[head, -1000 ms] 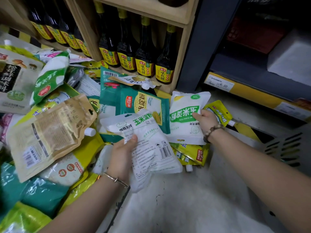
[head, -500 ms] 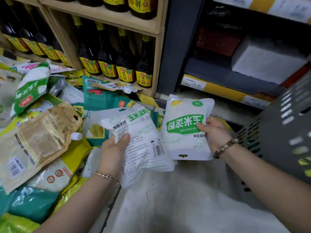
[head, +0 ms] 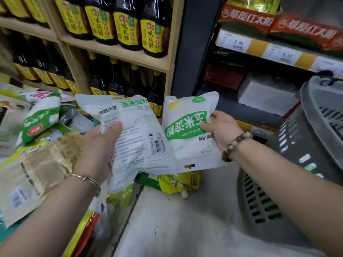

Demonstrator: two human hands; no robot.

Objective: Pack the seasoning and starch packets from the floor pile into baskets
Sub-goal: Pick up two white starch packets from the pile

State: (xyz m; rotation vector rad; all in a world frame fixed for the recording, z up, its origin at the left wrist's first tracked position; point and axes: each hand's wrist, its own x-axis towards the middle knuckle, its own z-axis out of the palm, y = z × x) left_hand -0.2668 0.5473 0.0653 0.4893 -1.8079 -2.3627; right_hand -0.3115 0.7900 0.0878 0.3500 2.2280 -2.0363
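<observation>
Now both starch packets are up off the floor pile; a second ago the right one was only being picked from the heap. The right grip (head: 220, 130) pinches the edge of a white-and-green starch packet (head: 187, 130), thumb on its face and fingers behind. It holds the packet upside down in the air, just beside the grey basket (head: 306, 145). The left grip (head: 98, 145) is curled round a second starch packet (head: 139, 138), thumb across its printed back, one packet further from the basket. The two packets overlap at their edges. The basket itself has come into view as the head turns toward it. The floor pile (head: 37, 164) lies well apart from the basket, beyond both hands, with many packets left in it. The picking looks done for this pair. What remains is a swing across to the basket, nearer packet first, and that edge pinch could let it slip.
</observation>
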